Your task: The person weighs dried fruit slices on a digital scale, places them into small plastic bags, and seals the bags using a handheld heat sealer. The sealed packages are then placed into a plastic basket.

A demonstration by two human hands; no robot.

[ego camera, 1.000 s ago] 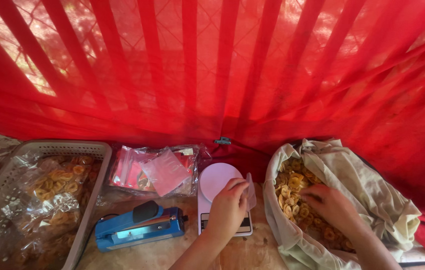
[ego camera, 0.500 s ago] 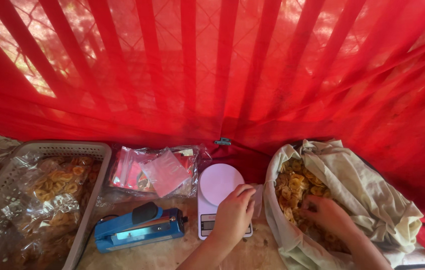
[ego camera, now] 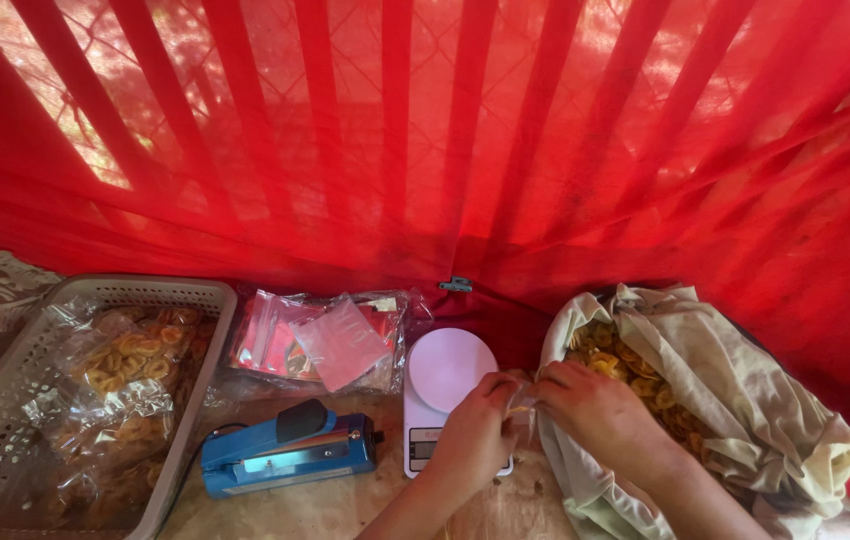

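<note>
A worn wooden tabletop point(ego camera: 345, 505) was seen from above, backed by a red cloth curtain point(ego camera: 425, 150) through which daylight and a wire mesh showed. A grey plastic basket point(ego camera: 5, 400) of filled clear packets was set at the left, a blue heat sealer point(ego camera: 285, 450) lay beside it, and a stack of empty clear bags point(ego camera: 330, 340) rested behind the sealer. A white kitchen scale point(ego camera: 445, 375) was placed near the middle, with a large cloth sack of banana chips point(ego camera: 705, 400) to its right. A small clear plastic bag point(ego camera: 522, 402) was held between the two hands, just at the sack's left rim and beside the scale. The left hand point(ego camera: 475, 430) was pinched closed on the bag's edge, and the right hand point(ego camera: 590, 405) was closed on its other side, fingers curled.
</note>
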